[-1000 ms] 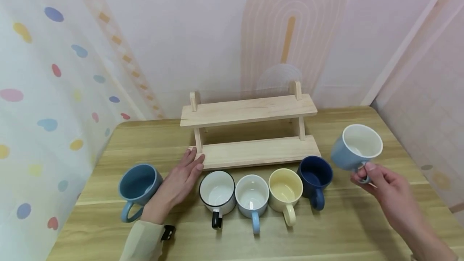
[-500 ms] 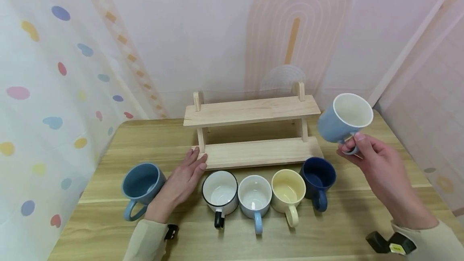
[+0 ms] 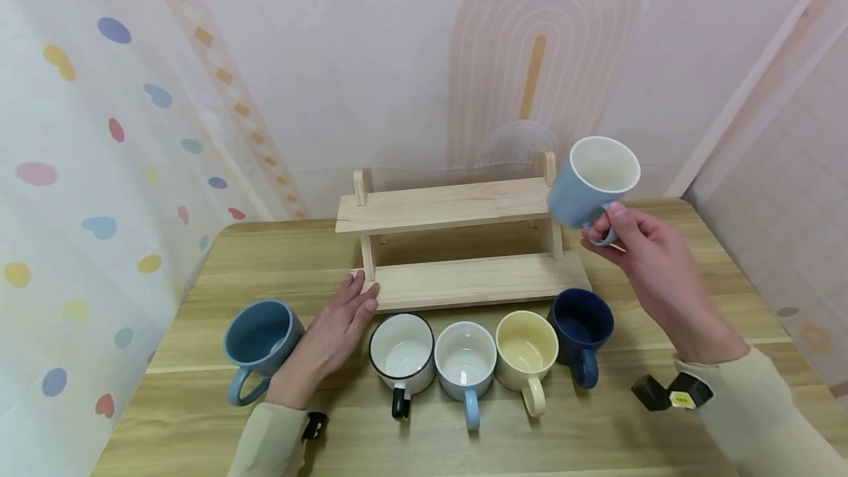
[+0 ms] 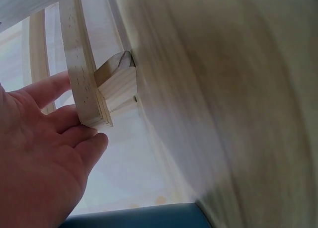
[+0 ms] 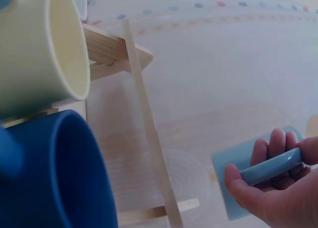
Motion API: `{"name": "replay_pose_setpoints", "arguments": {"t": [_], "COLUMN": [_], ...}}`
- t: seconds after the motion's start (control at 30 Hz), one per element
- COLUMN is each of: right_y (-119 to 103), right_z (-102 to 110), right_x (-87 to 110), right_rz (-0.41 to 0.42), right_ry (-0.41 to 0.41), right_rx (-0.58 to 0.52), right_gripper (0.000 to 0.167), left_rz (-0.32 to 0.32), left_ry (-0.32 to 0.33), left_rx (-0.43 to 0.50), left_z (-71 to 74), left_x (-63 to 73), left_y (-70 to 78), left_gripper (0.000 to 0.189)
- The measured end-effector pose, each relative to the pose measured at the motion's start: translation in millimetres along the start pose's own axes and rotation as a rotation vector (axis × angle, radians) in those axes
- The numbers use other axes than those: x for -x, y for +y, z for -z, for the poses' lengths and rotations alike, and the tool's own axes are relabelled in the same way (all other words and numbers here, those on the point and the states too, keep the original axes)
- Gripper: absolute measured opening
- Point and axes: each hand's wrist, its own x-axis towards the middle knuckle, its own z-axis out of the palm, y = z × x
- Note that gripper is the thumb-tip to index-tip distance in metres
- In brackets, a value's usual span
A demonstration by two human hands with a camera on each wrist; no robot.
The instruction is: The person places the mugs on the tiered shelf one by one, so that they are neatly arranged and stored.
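My right hand (image 3: pixel 652 263) holds a light blue mug (image 3: pixel 576 193) by its handle, raised above the right end of the wooden two-tier shelf (image 3: pixel 457 208). In the right wrist view the fingers curl round the mug's handle (image 5: pixel 273 167). The mug is slightly tilted, its white inside facing me. My left hand (image 3: pixel 324 337) rests with extended fingers on the left end of the lower tier; in the left wrist view the fingers (image 4: pixel 54 89) touch the end of a wooden board (image 4: pixel 82 64). A teal mug (image 3: pixel 261 341) stands just left of that hand.
In front of the shelf stands a row of mugs: white with a black rim (image 3: pixel 400 352), white inside with a light blue handle (image 3: pixel 471 407), pale yellow (image 3: pixel 525 352) and dark blue (image 3: pixel 583 326). A patterned curtain (image 3: pixel 371 57) hangs behind the wooden table (image 3: pixel 530 447).
My right hand has carried the light blue mug up and to the left, from beside the dark blue mug to over the shelf's right end. My left hand stays on the shelf.
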Motion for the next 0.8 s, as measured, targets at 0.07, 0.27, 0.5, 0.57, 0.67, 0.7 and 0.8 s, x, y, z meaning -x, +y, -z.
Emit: {"name": "replay_pose_setpoints", "arguments": {"t": [0.07, 0.27, 0.5, 0.57, 0.67, 0.7, 0.8], "right_y": [0.3, 1.3, 1.3, 1.0, 1.7, 2.1, 4.4], "right_z": [-3.7, -13.7, -25.3, -27.9, -31.6, -32.8, -36.5], "right_x": [-5.8, -20.9, -37.4, -41.7, -48.7, -51.0, -58.1], "right_rz": [-0.006, -0.019, -0.079, -0.096, -0.118, -0.123, -0.138], "right_ry": [-0.001, 0.006, 0.018, 0.019, 0.016, 0.016, 0.016], "right_rx": [0.004, 0.017, 0.058, 0.075, 0.088, 0.099, 0.121], "right_gripper": [0.030, 0.031, 0.032, 0.033, 0.035, 0.036, 0.036], "left_rz": [-0.004, -0.011, -0.015, -0.013, -0.006, -0.005, 0.000], "left_ry": [0.005, 0.015, 0.019, 0.016, 0.010, 0.008, 0.007], "left_rx": [0.001, 0.006, 0.003, 0.005, 0.006, 0.005, 0.006], "left_z": [0.2, 1.1, 2.4, 2.9, 3.7, 4.0, 4.4], "left_x": [-0.4, -1.8, -2.2, -2.3, -2.5, -2.7, -3.2], "left_y": [-0.6, -1.8, -3.2, -3.4, -4.0, -4.1, -5.3], "left_gripper": [0.060, 0.058, 0.059, 0.059, 0.059, 0.059, 0.059]}}
